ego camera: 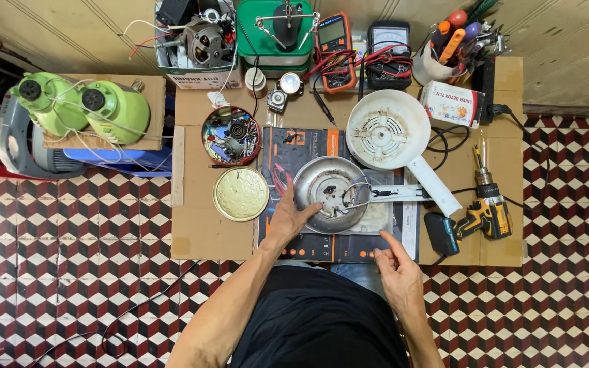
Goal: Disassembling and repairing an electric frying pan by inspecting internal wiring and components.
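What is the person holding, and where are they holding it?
The left hand rests on the near-left rim of the round metal pan, steadying it. The right hand holds nothing visible.

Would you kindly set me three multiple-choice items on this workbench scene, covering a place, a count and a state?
1. Where is the cordless drill?
A. right of the metal bowl
B. left of it
C. inside it

2. How many green appliance bodies lie on the cardboard box?
A. one
B. two
C. four

3. What is the left hand doing?
A. gripping the drill
B. resting on the metal bowl's rim
C. holding the brass lid

Answers: 1 A, it lies at the mat's right edge; 2 B, two sit side by side; 3 B, its fingers touch the rim, while the right hand hovers empty.
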